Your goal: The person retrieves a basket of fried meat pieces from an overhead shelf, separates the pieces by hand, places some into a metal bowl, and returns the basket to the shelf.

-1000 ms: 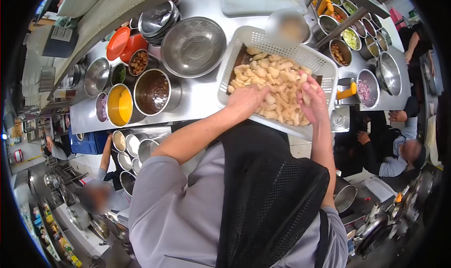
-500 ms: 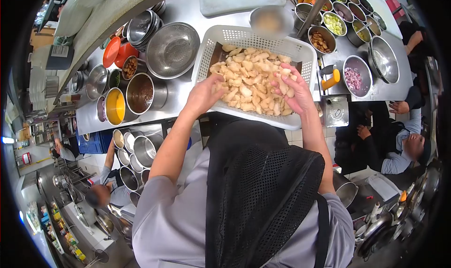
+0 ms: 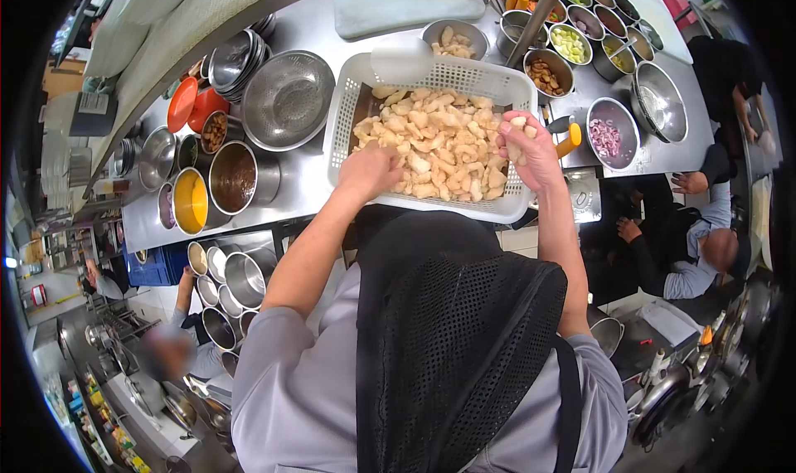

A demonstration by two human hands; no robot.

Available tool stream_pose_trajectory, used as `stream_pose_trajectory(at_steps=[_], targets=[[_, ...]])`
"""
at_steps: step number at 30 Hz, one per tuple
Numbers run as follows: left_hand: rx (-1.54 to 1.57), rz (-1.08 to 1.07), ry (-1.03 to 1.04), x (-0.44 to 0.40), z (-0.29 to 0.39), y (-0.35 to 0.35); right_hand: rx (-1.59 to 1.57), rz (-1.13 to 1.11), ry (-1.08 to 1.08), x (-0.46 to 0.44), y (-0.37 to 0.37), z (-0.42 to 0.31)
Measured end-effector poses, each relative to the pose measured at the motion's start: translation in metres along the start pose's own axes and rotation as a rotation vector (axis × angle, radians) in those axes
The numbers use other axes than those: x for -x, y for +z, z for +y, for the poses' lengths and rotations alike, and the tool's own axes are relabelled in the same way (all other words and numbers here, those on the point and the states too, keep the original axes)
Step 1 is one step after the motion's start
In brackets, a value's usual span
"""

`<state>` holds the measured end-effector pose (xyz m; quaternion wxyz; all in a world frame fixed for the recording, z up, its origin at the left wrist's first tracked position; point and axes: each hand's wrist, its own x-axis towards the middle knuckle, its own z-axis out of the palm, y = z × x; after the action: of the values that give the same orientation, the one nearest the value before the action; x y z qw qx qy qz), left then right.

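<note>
A white perforated plastic basket [image 3: 504, 80] stands in front of me on the steel table. Inside it lies a heap of pale, lumpy food pieces [image 3: 444, 141] that look coated or battered. At the heap's near left side my left hand [image 3: 369, 174] is bent down with its fingers together. Its fingertips are hidden, so I cannot make out what they hold. Over the basket's right rim, my right hand [image 3: 537, 151] is closed around a few pale pieces [image 3: 517, 145]. Behind the basket is a steel bowl [image 3: 431, 33] with similar pieces in it.
A large perforated steel bowl [image 3: 286, 100] and pots of sauce [image 3: 232, 174] stand left. On the right are a bowl of chopped red onion [image 3: 609, 137] and several ingredient pots [image 3: 570, 45]. A pale cutting board [image 3: 406, 4] lies behind. Co-workers [image 3: 696, 249] are on both sides.
My right hand has moved right, from over the heap to the basket's rim, and its fingers have closed more. My left hand has dipped further into the near left pieces. The view has shifted slightly.
</note>
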<state>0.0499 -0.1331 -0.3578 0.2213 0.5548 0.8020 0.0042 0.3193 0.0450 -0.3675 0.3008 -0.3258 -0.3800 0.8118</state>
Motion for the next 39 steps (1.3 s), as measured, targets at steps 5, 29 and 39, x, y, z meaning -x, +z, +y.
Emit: stream_pose_trajectory(at_steps=[5,29,39], targets=[[1.003,0.025,0.170,0.004,-0.053,-0.011,-0.073,0.148,-0.054,0.017,-0.001,-0.006],[0.476,0.413,0.673,-0.052,0.042,-0.009,-0.668,-0.045,0.031,-0.024,0.102,0.110],[0.731,-0.039,0.795,-0.053,0.022,-0.009,-0.556,0.019,0.050,0.003,0.111,0.111]])
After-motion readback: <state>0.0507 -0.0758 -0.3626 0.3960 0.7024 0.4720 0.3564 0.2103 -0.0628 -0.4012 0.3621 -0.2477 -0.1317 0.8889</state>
